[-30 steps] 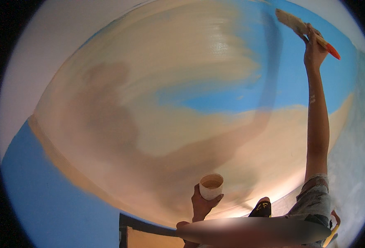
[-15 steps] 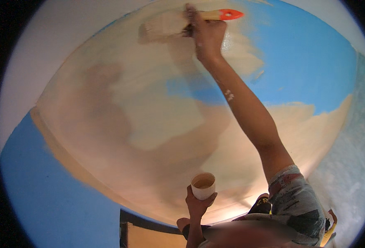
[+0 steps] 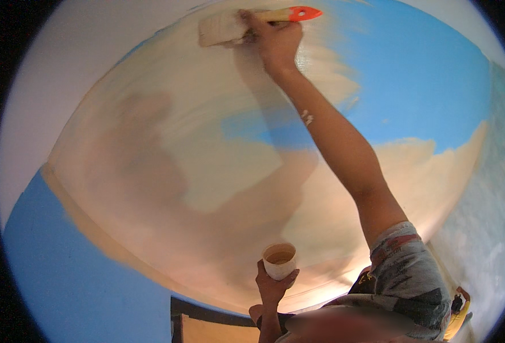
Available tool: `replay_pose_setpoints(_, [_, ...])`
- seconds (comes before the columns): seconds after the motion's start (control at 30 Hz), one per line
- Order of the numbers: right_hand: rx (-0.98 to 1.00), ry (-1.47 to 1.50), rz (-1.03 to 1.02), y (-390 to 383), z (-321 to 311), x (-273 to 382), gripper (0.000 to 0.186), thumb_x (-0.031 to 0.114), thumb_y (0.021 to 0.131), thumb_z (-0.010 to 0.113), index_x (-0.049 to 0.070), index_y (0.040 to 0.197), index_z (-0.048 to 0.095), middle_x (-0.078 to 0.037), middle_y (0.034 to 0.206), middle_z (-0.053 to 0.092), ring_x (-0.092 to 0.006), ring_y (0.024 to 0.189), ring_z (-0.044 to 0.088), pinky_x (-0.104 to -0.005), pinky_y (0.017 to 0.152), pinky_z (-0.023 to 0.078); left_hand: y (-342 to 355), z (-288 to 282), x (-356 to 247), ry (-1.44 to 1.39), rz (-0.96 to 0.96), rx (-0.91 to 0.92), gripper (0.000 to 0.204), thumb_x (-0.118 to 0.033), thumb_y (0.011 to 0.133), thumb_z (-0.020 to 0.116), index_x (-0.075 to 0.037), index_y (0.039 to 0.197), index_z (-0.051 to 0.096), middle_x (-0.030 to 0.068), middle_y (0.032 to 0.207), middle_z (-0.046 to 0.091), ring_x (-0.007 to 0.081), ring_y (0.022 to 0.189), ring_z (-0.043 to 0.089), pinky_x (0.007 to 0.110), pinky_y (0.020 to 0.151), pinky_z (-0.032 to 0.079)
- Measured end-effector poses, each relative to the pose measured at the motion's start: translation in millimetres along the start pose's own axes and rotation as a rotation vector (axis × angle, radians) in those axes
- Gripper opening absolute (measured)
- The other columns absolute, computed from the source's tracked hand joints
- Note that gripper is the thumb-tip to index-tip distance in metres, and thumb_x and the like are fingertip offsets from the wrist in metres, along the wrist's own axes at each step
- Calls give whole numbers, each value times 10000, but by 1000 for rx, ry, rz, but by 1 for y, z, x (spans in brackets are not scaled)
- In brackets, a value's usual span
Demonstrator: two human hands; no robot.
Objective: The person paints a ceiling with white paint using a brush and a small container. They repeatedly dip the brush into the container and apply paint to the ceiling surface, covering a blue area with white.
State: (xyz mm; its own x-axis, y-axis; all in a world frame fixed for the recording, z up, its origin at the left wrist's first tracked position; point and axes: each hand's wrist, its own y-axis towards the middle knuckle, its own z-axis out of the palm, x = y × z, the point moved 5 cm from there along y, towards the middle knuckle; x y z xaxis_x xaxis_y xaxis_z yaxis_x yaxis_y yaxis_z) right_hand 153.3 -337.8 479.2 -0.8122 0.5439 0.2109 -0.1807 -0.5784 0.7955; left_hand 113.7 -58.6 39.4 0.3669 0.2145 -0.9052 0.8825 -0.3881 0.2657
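Observation:
My right hand (image 3: pixel 280 46) is raised high and closed round the handle of a wide paintbrush (image 3: pixel 221 30). Its handle is pale wood with a red-orange end, and the bristles, loaded with cream paint, lie against the upper wall. Lower down, my left hand (image 3: pixel 272 286) holds a white paint cup (image 3: pixel 279 261) upright, with beige paint inside. Cream paint covers much of the wall (image 3: pixel 229 171) in front of me, while blue paint (image 3: pixel 418 80) shows at the upper right and in a patch near the middle.
A blue wall (image 3: pixel 81 257) meets this one along a corner at the left. White ceiling (image 3: pixel 52 97) runs above. On the right is a mottled grey-blue wall (image 3: pixel 487 228). Another person in yellow (image 3: pixel 457 317) is far off at the lower right. A dark-framed opening (image 3: pixel 207 320) lies below.
My right hand and the brush have shifted slightly left and up in view. The cup sits a little lower in view, still in my left hand. More of the person in yellow shows.

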Motion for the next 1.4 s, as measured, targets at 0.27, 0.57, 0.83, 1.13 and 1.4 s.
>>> replay_pose_setpoints(0.27, [-104, -127, -150, 92, -171, -30, 322, 216, 795, 784, -79, 877, 685, -94, 804, 696, -151, 693, 655, -274, 612, 527, -1, 9, 17, -3, 0, 39, 789, -360, 585, 901, -14, 1170, 501, 190, 1061, 666, 300, 964, 674, 404, 816, 562])
replay_pose_setpoints(0.57, [-178, -1042, -536, 113, -277, 30, 335, 394, 815, 737, 109, 991, 753, -69, 873, 739, -164, 792, 708, -300, 717, 557, 0, 12, 21, 80, 17, 72, 807, -382, 584, 897, -13, 1182, 499, 205, 1072, 663, 322, 979, 673, 416, 813, 565])
replay_pose_setpoints(0.83, [328, -1244, -634, 61, -72, -7, 233, 218, 841, 623, 134, 1057, 646, -117, 700, 670, -268, 587, 638, -400, 548, 490, 2, 21, 25, 23, 13, 89, 806, -382, 577, 900, -21, 1178, 502, 199, 1061, 665, 319, 963, 675, 416, 803, 563])
replay_pose_setpoints(1.13, [507, -587, -524, -94, 136, 59, 176, 182, 788, 640, 19, 724, 644, -175, 673, 658, -327, 662, 670, -434, 609, 519, -4, 9, 26, 19, -35, 91, 788, -355, 568, 906, -19, 1161, 510, 188, 1054, 669, 309, 948, 676, 405, 801, 558])
replay_pose_setpoints(1.4, [134, -514, 47, 23, 9, -35, 293, 287, 843, 674, 17, 730, 660, -90, 578, 628, -200, 524, 609, -370, 493, 468, -2, -4, 21, 107, -68, 138, 837, -395, 575, 900, -13, 1200, 494, 199, 1075, 667, 322, 979, 672, 418, 820, 558])
